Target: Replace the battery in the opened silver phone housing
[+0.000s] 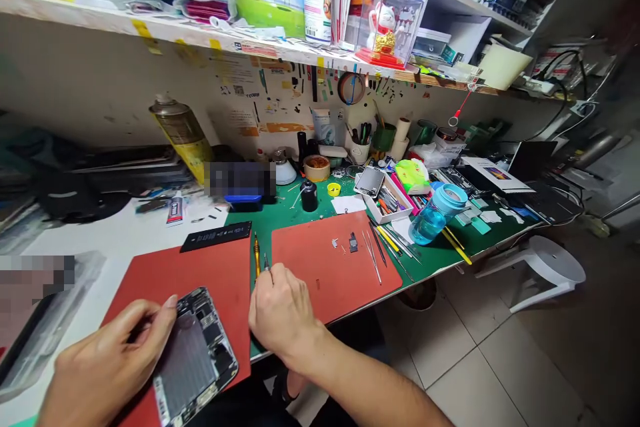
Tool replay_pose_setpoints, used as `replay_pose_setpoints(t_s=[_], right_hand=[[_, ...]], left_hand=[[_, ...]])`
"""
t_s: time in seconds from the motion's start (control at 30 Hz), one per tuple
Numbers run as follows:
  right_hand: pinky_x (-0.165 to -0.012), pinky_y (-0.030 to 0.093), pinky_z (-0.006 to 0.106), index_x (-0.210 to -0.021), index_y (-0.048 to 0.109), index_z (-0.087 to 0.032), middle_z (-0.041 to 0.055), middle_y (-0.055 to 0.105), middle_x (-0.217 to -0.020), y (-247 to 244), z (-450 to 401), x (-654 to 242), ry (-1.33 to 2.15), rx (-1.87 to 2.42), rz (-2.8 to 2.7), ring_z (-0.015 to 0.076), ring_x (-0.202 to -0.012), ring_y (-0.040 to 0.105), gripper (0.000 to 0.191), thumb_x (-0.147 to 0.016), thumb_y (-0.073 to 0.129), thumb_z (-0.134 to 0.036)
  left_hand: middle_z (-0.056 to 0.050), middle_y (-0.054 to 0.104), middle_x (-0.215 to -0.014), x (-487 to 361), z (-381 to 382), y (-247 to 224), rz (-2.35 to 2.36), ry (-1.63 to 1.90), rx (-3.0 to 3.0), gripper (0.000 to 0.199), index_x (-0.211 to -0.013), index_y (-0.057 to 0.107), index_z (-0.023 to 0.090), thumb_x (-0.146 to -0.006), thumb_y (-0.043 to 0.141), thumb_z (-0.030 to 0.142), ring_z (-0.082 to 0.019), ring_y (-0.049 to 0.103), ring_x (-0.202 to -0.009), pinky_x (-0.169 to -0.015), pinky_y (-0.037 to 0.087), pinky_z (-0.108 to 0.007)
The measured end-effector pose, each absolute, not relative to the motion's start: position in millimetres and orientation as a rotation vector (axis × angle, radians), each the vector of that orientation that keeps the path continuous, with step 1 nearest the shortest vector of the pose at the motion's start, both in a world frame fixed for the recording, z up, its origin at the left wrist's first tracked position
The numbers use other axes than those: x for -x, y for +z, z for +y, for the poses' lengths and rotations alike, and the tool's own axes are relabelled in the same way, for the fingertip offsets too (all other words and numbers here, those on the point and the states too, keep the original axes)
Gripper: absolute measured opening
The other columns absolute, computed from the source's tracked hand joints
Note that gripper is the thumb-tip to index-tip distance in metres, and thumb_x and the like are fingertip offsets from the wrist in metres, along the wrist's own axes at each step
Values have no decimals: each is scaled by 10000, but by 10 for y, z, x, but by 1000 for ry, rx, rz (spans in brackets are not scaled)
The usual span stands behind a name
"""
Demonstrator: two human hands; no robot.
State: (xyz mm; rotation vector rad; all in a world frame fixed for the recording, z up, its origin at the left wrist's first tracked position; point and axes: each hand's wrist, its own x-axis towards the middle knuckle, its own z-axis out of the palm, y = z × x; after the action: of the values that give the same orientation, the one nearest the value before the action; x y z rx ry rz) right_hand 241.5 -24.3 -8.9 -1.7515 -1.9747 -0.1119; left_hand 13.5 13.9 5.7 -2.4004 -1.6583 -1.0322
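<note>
My left hand (113, 357) grips the upper left edge of an opened smartphone (193, 353), thumb on top. The phone's inside faces up, with a bare silvery battery bay and circuit parts along its right side. My right hand (283, 313) is closed over the strip between two red mats, around a screwdriver (267, 263); only its slim grey end shows above the fingers. Just left of it lies a gold-handled screwdriver (257, 255). A black phone battery (216, 237) rests at the back edge of the left red mat (150, 277).
On the right red mat (320, 287) lie small phone parts (353, 242) and tweezers (373, 257). Behind stand a dark bottle (309, 195), a tool box (387, 203) and a blue water bottle (433, 213). A shelf (280, 47) overhangs the bench; a white stool (545, 267) stands right.
</note>
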Motion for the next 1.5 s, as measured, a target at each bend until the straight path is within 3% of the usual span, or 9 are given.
replay_pose_setpoints(t_s=[0.2, 0.33, 0.5, 0.77, 0.93, 1.07, 1.23, 1.33, 1.5], right_hand=[[-628, 524, 313, -930, 683, -197, 58, 706, -880, 21, -384, -2520, -40, 1762, -1919, 231, -791, 722, 152, -1042, 581, -214], [-734, 527, 291, -989, 734, -226, 38, 760, -931, 153, -575, -2998, 115, 1893, -1790, 203, -845, 746, 197, -1092, 570, -266], [-899, 515, 322, -1174, 754, -156, 138, 789, -1160, 405, -504, -3959, 90, 2168, -1618, 258, -1067, 748, 222, -1086, 552, -180], [-786, 498, 324, -871, 798, -171, 140, 823, -967, 554, -49, -4192, 262, 2446, -1678, 285, -965, 779, 228, -999, 747, -353], [-901, 582, 374, -1027, 771, -148, 108, 804, -1049, 544, 82, -4094, 326, 2580, -1651, 253, -1015, 771, 194, -1019, 752, -341], [-969, 625, 444, -1108, 741, -158, 61, 771, -1131, 516, 115, -4087, 351, 2592, -1636, 226, -1048, 756, 251, -1049, 743, -402], [-940, 576, 372, -923, 774, -153, 103, 806, -1034, 528, 103, -4112, 343, 2447, -1647, 241, -1028, 765, 91, -980, 767, -224], [-861, 532, 337, -810, 779, -162, 136, 816, -936, 623, 31, -4129, 365, 2314, -1650, 256, -954, 767, 135, -929, 715, -152], [-707, 539, 318, -1037, 788, -179, 84, 800, -923, 809, -111, -3880, 627, 1987, -1676, 209, -772, 723, 284, -994, 629, -411]], left_hand=[[113, 621, -634, -180, 63, 136, -1835, -930, 2256, 266, -794, 615, 286, -1008, 596, 441, -140, 605, -537, -556, 356, -215], [107, 656, -666, -193, 49, 144, -1838, -985, 2244, 192, -861, 623, 301, -999, 630, 435, -150, 644, -577, -549, 366, -210], [68, 715, -680, -203, 71, 121, -1664, -1051, 2291, 191, -880, 656, 269, -987, 614, 422, -150, 657, -543, -517, 342, -218], [85, 721, -685, -106, 125, -40, -1560, -1074, 2256, 181, -937, 690, 272, -1021, 620, 417, -143, 663, -558, -504, 334, -230], [98, 686, -660, -107, 140, -94, -1529, -1149, 2237, 229, -933, 690, 263, -1032, 609, 453, -121, 570, -473, -507, 362, -232], [79, 686, -658, -145, 111, -39, -1526, -1151, 2276, 260, -930, 698, 248, -1035, 580, 455, -121, 617, -503, -505, 354, -233], [108, 713, -705, -172, 59, 110, -1724, -1058, 2392, 159, -950, 700, 256, -1022, 638, 384, -106, 684, -570, -610, 444, -202], [82, 763, -809, -173, -40, 212, -1735, -1061, 2513, 146, -1001, 704, 246, -1035, 634, 370, -117, 707, -621, -665, 501, -224], [-22, 779, -987, -144, -369, 296, -1612, -1192, 2758, 240, -1136, 721, 237, -1072, 574, 415, -155, 710, -756, -648, 539, -261]])
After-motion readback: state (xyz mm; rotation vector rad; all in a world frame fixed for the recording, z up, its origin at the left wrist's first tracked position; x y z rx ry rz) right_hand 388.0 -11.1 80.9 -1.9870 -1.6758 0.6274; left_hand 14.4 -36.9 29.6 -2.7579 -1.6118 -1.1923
